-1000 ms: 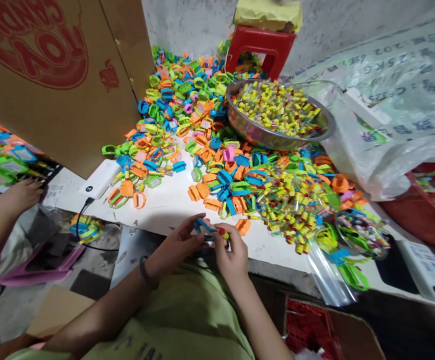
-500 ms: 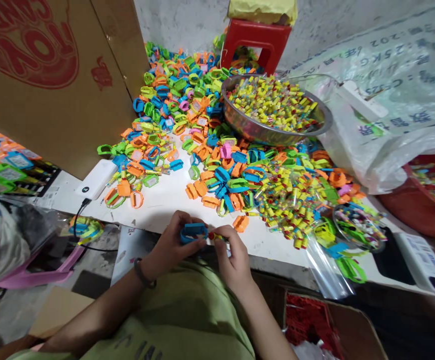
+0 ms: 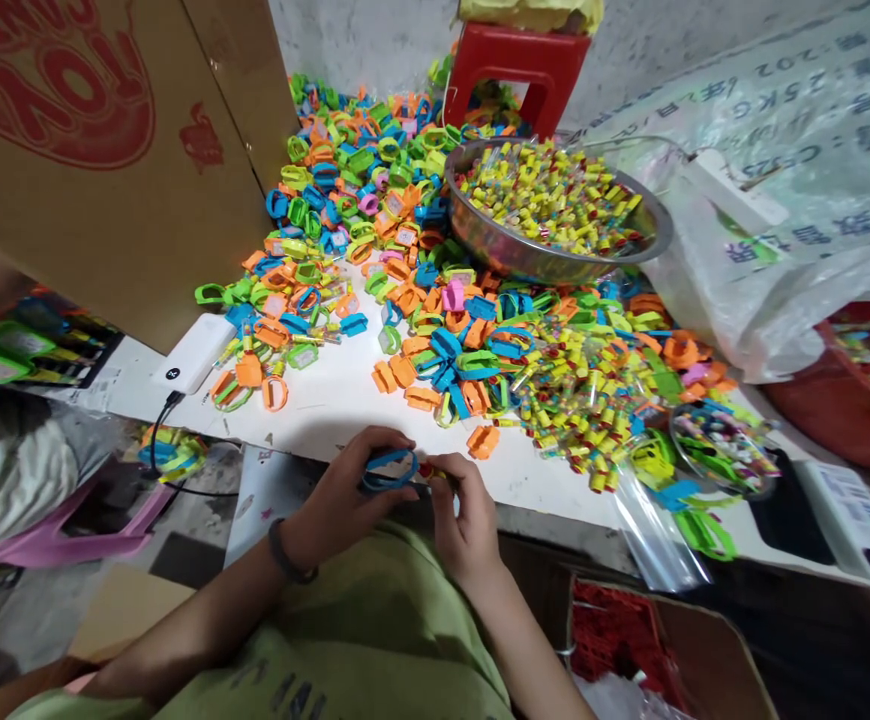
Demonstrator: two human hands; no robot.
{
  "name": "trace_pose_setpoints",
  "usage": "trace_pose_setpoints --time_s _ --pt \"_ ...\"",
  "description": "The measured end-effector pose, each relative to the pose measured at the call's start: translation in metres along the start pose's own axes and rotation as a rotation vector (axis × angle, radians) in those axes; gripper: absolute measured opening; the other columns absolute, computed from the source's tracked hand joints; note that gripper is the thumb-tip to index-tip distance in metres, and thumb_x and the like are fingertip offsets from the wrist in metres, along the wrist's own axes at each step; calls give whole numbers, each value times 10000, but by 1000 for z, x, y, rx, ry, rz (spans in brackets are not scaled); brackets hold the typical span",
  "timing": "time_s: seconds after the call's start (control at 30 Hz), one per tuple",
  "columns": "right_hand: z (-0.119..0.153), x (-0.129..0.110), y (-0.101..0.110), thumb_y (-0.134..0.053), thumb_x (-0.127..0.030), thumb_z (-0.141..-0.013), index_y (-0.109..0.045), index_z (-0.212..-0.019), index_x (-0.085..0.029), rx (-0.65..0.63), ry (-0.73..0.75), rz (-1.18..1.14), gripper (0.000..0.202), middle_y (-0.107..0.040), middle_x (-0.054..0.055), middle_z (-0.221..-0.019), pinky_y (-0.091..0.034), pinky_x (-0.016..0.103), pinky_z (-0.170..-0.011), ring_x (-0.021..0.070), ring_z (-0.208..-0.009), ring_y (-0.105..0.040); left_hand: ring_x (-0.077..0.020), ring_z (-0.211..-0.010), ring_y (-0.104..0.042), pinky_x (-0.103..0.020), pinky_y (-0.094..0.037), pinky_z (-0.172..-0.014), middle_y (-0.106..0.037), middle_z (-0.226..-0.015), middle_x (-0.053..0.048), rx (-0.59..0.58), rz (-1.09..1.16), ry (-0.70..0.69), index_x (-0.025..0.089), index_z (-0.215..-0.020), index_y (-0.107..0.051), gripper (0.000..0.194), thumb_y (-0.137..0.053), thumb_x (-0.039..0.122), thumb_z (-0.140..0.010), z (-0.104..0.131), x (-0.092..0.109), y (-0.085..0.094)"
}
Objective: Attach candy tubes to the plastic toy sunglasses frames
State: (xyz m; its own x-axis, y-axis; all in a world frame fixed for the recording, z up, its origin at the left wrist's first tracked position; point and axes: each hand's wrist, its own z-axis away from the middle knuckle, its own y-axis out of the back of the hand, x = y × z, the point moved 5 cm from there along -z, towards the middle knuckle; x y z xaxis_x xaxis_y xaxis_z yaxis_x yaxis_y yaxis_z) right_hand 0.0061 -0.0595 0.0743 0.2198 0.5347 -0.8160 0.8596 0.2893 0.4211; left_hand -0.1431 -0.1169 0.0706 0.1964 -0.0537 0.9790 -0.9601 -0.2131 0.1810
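Left hand (image 3: pixel 352 490) pinching blue band (image 3: pixel 390 484) at counter (image 3: pixel 307 410) near edge. Right hand (image 3: pixel 466 515) pinching red-ended yellow tube (image 3: pixel 427 470), band's 3 o'clock; contact unclear. Steel basin (image 3: pixel 510 250) at 1 o'clock from hands.

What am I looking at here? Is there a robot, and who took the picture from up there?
There's no robot here, just a person using two bare hands. The camera is worn on that person's head, looking forward and down, so you see almost what they see.

The left hand holds a blue plastic band, bent into a loop. Close beside it, the right hand pinches a small yellow-and-red piece, partly hidden by fingers.

On the white table lie lots of colourful bands and a heap of yellow pieces. More yellow pieces fill a metal bowl. A big cardboard box stands at the left.
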Motion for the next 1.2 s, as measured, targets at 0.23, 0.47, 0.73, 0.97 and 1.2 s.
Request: trace_pose_setpoints --time_s 0.23,0.47,0.73,0.97,1.2 --pt "-2 -7 1 -433 -169 -968 -551 -1079 -231 23 67 -20 174 -649 43 -899 -503 285 -676 173 -801 -641 -212 -1065 -616 -331 -499 -931 -613 -1156 -64 -3 -9 -19 255 -1173 -544 398 -735 271 -824 1 2 0" --pt "-5 -13 -5 -411 -158 -968 -535 -1073 -205 -131 106 174 169 -649 60 -874 -470 277 -621 182 -756 -630 -222 -1063 -623 -354 -497 -932 -628 -1153 -73 2 25 59 239 -1171 -536 384 -714 313 -839 5 -4 5" --pt "-2 -12 -10 -555 -237 -901 -593 -904 -201 -390 99 631 52 -655 24 -704 -278 288 -541 180 -598 -600 -215 -1023 -599 -369 -482 -907 -610 -1122 -73 -63 73 321 224 -1177 -479 393 -645 401 -867 12 -20 0" --pt "5 -4 -22 -556 -171 -870 -612 -855 -199 -477 116 562 64 -672 18 -701 -278 277 -562 169 -624 -614 -189 -896 -627 -339 -516 -807 -630 -1014 -38 -212 110 457 241 -1251 -419 480 -622 435 -862 10 -29 -1" --pt "-20 38 26 -466 -523 -960 -588 -1095 -175 -171 -5 609 392 -691 86 -905 -455 305 -668 226 -783 -658 -254 -1186 -549 -403 -442 -1027 -567 -1268 -94 121 -435 148 238 -1295 -449 439 -567 403 -906 -36 -9 66"
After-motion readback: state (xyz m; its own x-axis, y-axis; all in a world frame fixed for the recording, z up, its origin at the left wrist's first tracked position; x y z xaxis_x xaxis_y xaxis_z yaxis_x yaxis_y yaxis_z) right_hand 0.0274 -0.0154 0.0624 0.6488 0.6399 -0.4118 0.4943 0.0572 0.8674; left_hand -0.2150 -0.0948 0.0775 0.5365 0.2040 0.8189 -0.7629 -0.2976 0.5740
